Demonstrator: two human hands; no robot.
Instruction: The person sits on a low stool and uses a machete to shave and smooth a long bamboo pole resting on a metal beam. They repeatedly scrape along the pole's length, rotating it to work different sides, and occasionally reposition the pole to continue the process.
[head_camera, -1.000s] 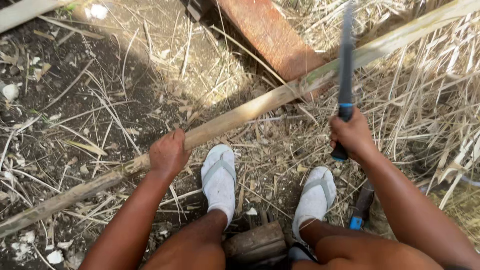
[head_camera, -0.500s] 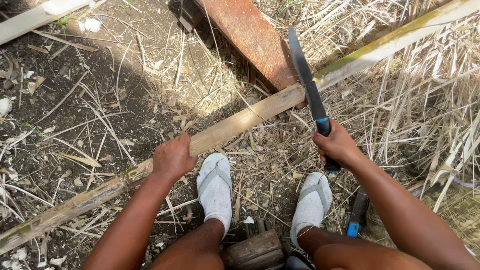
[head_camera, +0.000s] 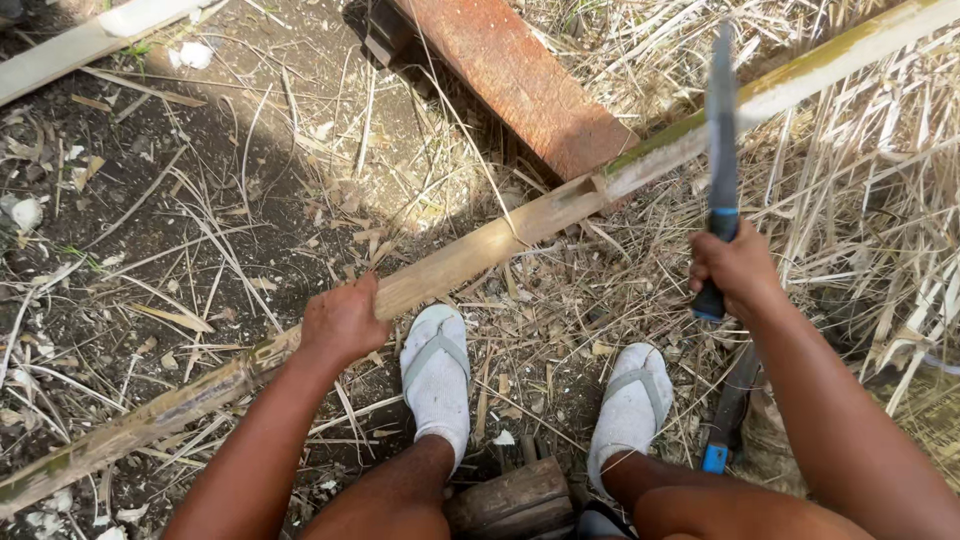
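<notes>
A long bamboo pole lies slantwise over the ground, from the lower left to the upper right. My left hand grips it near its middle, just left of my left foot. My right hand is closed on the blue handle of a long knife. The blade points up and away, and its tip crosses the pole near a rusty metal beam. Both feet in white socks and sandals rest on the ground below the pole.
Dry straw and grass stalks cover the right side, dark soil the left. A second blue-handled tool lies by my right foot. A short log sits between my legs. A pale plank lies at the upper left.
The knife came down onto the pole half a second ago and is now lifted upright again. The pole has slid a little under my left hand.
</notes>
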